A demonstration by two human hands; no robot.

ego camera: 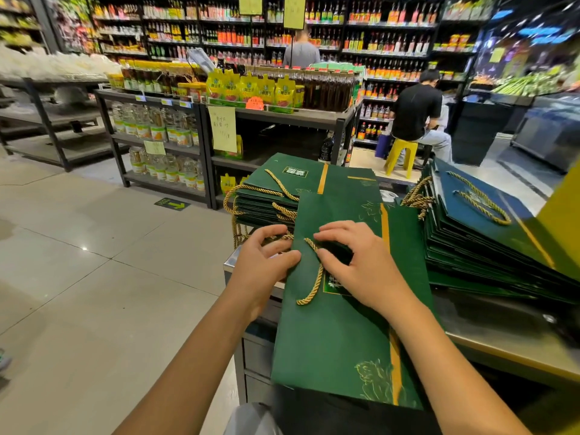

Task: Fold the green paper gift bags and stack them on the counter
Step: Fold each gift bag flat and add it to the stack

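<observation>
A flat green paper gift bag (332, 337) with a gold rope handle lies in front of me over the edge of the steel counter (514, 350). My left hand (266, 262) grips the bag's left top edge, thumb on the front face. My right hand (361, 262) has its fingers curled into the bag's mouth beside the gold rope handle (315, 277). A stack of folded green bags (301, 189) lies beyond my hands. A second, slanting stack of green bags (489, 233) lies to the right.
Shop shelves with jars and bottles (163, 133) stand ahead to the left, across a tiled aisle (94, 262). A person in black sits on a yellow stool (403, 155) behind the counter's far end. Another person stands at the far bottle shelves.
</observation>
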